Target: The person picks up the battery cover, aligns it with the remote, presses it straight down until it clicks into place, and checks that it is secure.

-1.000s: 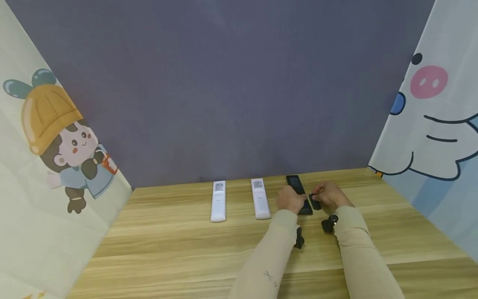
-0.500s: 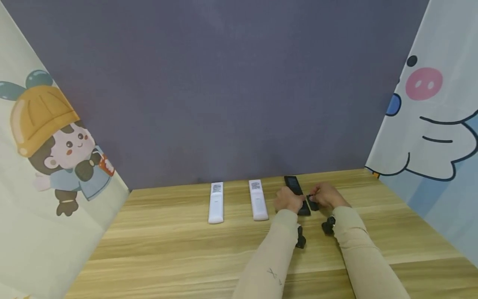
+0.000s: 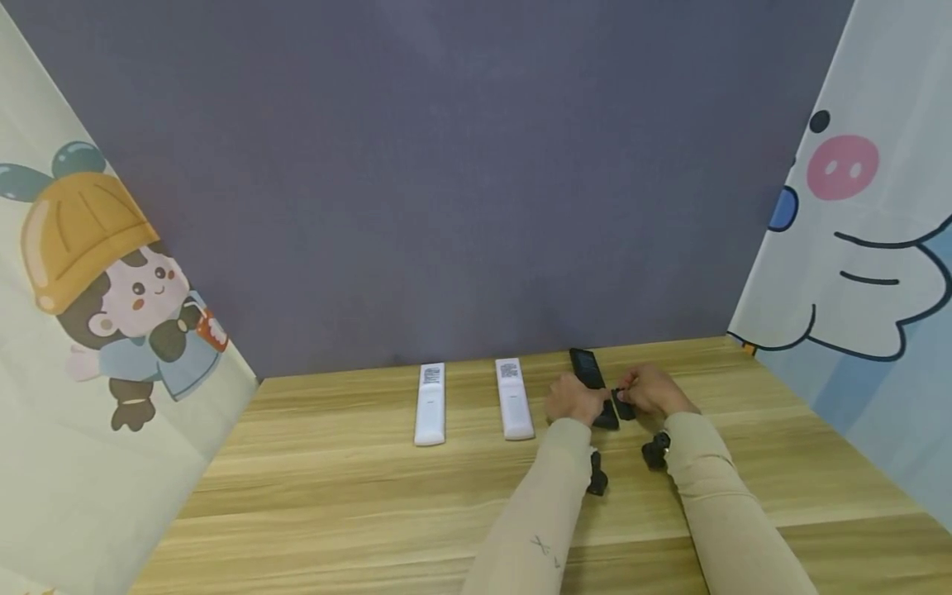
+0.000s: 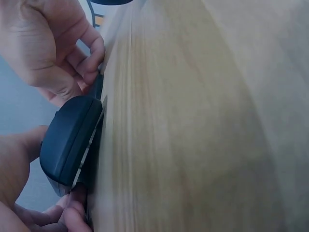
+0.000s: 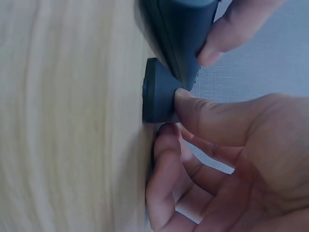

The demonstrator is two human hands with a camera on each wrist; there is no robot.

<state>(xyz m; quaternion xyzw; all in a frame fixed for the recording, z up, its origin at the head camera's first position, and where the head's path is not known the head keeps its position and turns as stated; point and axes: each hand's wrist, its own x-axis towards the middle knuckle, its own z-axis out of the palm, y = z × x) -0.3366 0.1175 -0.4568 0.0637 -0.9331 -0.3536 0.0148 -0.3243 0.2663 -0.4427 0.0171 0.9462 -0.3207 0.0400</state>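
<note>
My left hand [image 3: 576, 398] grips a black remote control [image 3: 587, 368] by its sides near the lower end, thumb on top. In the left wrist view the remote [image 4: 70, 137] is tilted, one long edge raised off the table. My right hand [image 3: 651, 390] pinches a small black battery cover [image 3: 625, 406] right beside the remote. Seen from the right wrist, the cover [image 5: 161, 94] stands close to the table with my thumb on its edge, near the remote's raised side [image 5: 183, 34]. Whether cover and remote touch, I cannot tell.
Two white remotes lie face down to the left, one farther off [image 3: 430, 405] and one nearer my left hand [image 3: 515, 399]. A dark grey panel [image 3: 461, 207] rises behind the wooden table [image 3: 335, 496]. Printed curtains hang at both sides.
The head view has shifted slightly. Both hands stay almost in place on the black remote and the cover; the remote's far end has swung a little to the right in the last half second.
</note>
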